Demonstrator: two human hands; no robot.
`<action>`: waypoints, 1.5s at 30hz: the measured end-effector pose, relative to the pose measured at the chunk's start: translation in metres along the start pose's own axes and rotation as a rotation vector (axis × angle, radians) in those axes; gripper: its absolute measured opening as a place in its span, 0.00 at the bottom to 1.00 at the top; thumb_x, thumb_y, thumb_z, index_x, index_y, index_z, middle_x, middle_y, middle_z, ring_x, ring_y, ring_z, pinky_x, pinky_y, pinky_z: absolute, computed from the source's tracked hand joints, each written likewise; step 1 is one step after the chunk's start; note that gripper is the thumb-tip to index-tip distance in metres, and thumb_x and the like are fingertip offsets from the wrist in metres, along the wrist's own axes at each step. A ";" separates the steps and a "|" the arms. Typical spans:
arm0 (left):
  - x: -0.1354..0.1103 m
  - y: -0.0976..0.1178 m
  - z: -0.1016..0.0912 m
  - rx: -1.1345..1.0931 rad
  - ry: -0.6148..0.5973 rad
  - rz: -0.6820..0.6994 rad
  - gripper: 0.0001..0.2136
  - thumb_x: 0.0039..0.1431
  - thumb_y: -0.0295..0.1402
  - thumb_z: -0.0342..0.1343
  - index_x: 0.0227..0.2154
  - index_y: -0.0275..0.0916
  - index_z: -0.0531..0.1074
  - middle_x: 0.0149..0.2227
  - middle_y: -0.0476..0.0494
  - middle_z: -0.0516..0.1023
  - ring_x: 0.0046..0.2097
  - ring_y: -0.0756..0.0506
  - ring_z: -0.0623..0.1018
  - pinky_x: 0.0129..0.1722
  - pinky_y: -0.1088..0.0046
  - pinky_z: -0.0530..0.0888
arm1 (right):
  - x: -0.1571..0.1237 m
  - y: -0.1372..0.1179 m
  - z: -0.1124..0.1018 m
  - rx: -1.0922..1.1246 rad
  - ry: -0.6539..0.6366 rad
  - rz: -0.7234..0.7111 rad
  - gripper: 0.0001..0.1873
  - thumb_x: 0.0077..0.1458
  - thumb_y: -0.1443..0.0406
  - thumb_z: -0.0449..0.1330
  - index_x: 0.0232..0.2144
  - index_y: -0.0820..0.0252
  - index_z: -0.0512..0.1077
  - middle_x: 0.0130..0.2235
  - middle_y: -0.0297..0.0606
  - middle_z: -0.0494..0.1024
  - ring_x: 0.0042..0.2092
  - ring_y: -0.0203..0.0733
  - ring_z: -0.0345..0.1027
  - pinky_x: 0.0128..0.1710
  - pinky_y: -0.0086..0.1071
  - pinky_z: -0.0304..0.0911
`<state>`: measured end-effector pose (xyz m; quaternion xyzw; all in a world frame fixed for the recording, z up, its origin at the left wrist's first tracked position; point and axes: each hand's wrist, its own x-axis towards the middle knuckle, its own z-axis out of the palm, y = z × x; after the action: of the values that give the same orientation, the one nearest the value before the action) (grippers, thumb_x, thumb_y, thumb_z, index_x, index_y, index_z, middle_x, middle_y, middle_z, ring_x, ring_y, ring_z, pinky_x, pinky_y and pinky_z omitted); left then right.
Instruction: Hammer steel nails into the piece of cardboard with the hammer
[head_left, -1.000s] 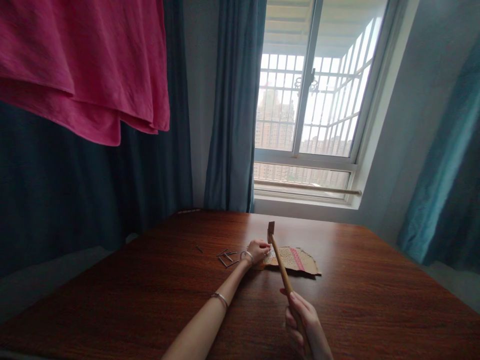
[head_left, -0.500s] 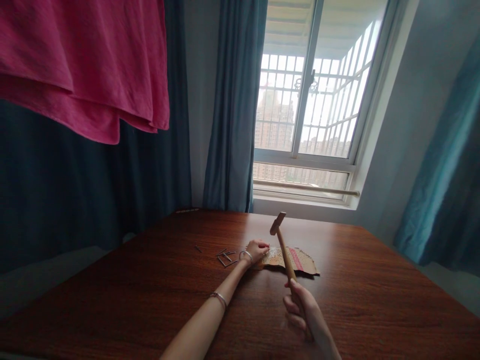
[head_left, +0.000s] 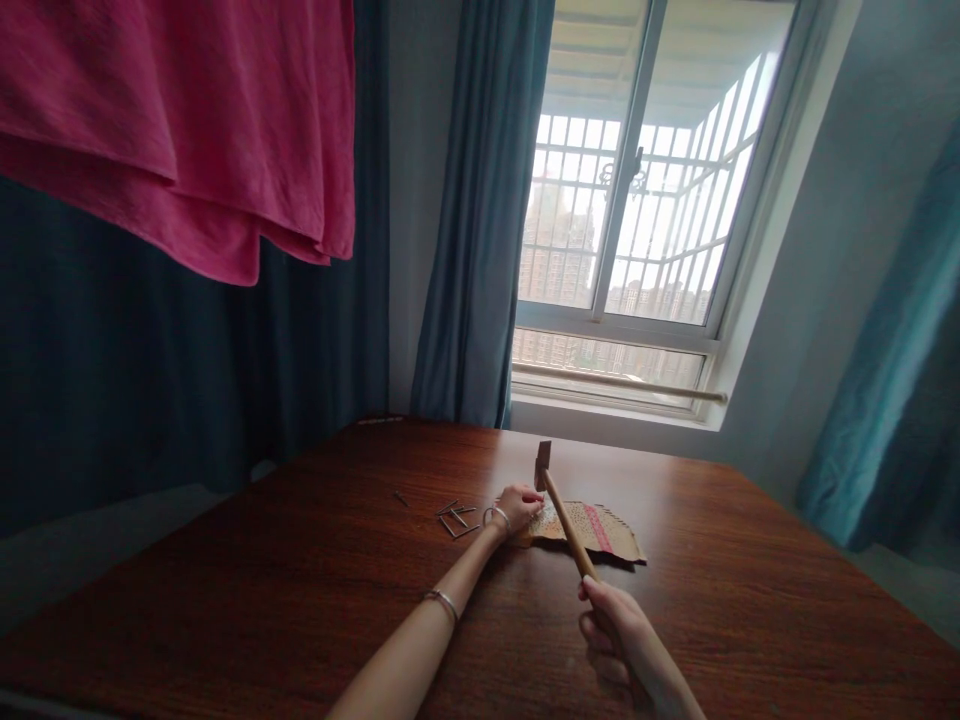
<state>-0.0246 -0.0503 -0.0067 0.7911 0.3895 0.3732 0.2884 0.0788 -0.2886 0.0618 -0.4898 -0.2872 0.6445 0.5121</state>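
Observation:
My right hand (head_left: pixel 616 618) is wrapped round the lower wooden handle of a hammer (head_left: pixel 565 520). The hammer's dark head tilts up just above and beyond my left fingertips. My left hand (head_left: pixel 517 505) rests at the left end of a flat, patterned piece of cardboard (head_left: pixel 621 542) with a pink stripe. Its thumb and fingers pinch what looks like a nail, small and mostly covered by the fingers. Several loose grey nails (head_left: pixel 454 518) lie on the table left of that wrist, and a single nail (head_left: pixel 401 498) lies farther left.
The brown wooden table (head_left: pixel 262 600) reaches to the wall below a barred window (head_left: pixel 622 310). Blue curtains (head_left: pixel 469 300) hang at its back and left. A pink cloth (head_left: pixel 225 150) hangs at the upper left. A thin strip (head_left: pixel 380 420) lies at the back left edge.
The hammer head has swung down and slightly left, closer to my left fingertips. My left hand keeps its place on the cardboard. The view has shifted slightly.

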 end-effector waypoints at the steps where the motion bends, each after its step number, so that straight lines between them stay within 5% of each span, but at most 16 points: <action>1: 0.000 0.000 0.000 0.007 0.000 -0.001 0.11 0.47 0.34 0.54 0.30 0.35 0.78 0.29 0.45 0.77 0.31 0.50 0.73 0.30 0.79 0.67 | 0.001 0.000 0.000 0.004 0.007 0.004 0.22 0.39 0.47 0.59 0.27 0.56 0.57 0.12 0.18 0.55 0.09 0.21 0.38 0.09 0.18 0.30; 45: -0.001 -0.001 -0.001 0.056 -0.017 0.008 0.12 0.48 0.34 0.53 0.31 0.35 0.77 0.30 0.45 0.76 0.32 0.50 0.74 0.32 0.78 0.68 | 0.003 -0.008 -0.017 0.069 -0.088 0.020 0.21 0.41 0.48 0.58 0.29 0.55 0.59 0.12 0.19 0.55 0.09 0.22 0.38 0.07 0.19 0.32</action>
<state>-0.0264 -0.0507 -0.0067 0.8037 0.3942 0.3565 0.2677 0.0975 -0.2854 0.0618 -0.4460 -0.2821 0.6800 0.5090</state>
